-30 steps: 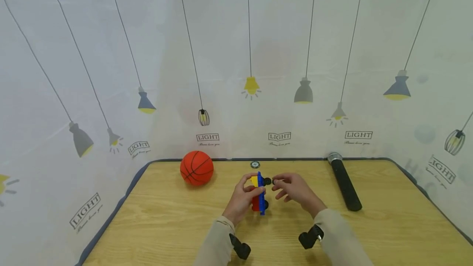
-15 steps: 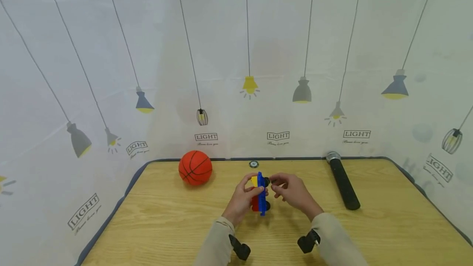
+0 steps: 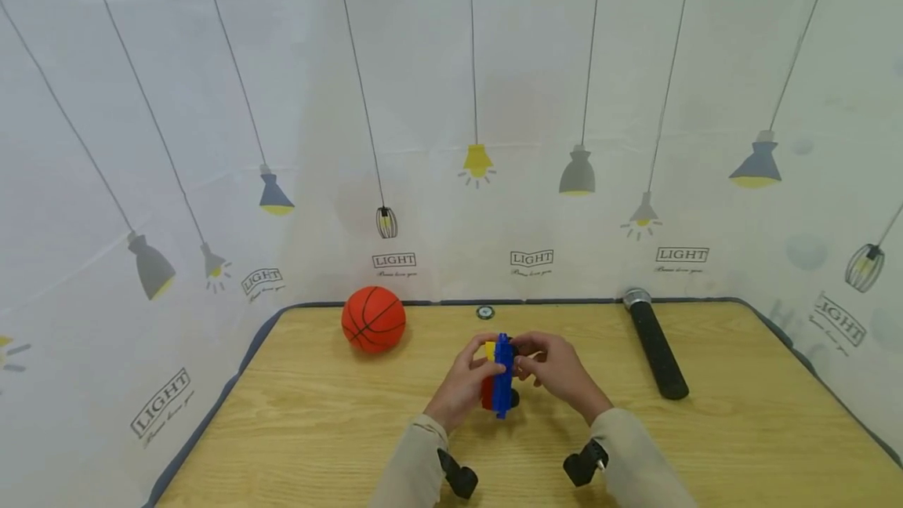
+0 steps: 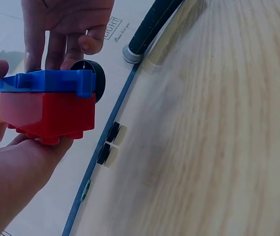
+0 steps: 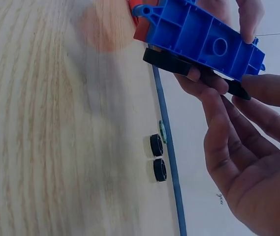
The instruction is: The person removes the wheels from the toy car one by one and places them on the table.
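Observation:
A toy block car (image 3: 502, 382) with a blue chassis (image 5: 199, 34), red bricks (image 4: 46, 110) and a yellow brick stands on its side in the air above the table. My left hand (image 3: 462, 382) grips it by the brick side. At the far end of the chassis, my right hand (image 3: 560, 371) pinches a black wheel (image 5: 238, 90) against its edge, partly covered by fingers. Another black wheel (image 5: 167, 60) sits on the same edge at the near end. Whether the pinched wheel is seated on its axle cannot be told.
Two loose black wheels (image 5: 158, 157) stand near the table's back edge, beside a small round disc (image 3: 484, 312). An orange toy basketball (image 3: 374, 320) lies at back left. A black microphone (image 3: 658, 347) lies on the right of the wooden table (image 3: 317, 429).
My right hand has moved left, bringing the black wheel from beside the car up against its chassis. The left hand keeps its grip, and the car has turned slightly, showing more blue underside.

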### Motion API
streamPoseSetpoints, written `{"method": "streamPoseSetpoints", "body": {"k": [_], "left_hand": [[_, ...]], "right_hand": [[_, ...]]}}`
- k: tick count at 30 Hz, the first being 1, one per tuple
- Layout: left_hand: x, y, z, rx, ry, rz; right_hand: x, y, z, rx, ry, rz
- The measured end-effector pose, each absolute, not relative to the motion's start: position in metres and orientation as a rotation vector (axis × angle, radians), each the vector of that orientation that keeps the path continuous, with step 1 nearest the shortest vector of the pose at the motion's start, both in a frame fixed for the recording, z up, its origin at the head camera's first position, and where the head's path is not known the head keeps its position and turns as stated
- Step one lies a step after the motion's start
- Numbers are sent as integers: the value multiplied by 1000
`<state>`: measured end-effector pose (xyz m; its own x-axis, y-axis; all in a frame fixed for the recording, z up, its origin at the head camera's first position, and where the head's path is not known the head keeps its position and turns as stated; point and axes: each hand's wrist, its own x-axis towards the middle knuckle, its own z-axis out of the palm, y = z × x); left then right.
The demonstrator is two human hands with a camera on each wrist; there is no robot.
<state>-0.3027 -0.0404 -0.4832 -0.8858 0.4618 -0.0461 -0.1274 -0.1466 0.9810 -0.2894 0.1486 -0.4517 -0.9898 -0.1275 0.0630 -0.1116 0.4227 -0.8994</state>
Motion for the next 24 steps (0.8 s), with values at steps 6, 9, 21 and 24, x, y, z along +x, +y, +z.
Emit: {"method": "streamPoseSetpoints", "body": {"k": [6, 9, 21, 24], "left_hand": [[-302, -39, -484, 431, 1811, 2019], [-302, -38, -485, 440, 1851, 1986], [-299, -37, -486, 496, 1887, 1999], [-298, -40, -489, 452, 1912, 2034]], "right_hand": [[-288, 150, -454, -241, 2595, -1707], [-288, 151, -455, -250, 2599, -1712], [-286, 153, -450, -376, 2749, -1663], [-284, 153, -448, -454, 2856, -1628]]}}
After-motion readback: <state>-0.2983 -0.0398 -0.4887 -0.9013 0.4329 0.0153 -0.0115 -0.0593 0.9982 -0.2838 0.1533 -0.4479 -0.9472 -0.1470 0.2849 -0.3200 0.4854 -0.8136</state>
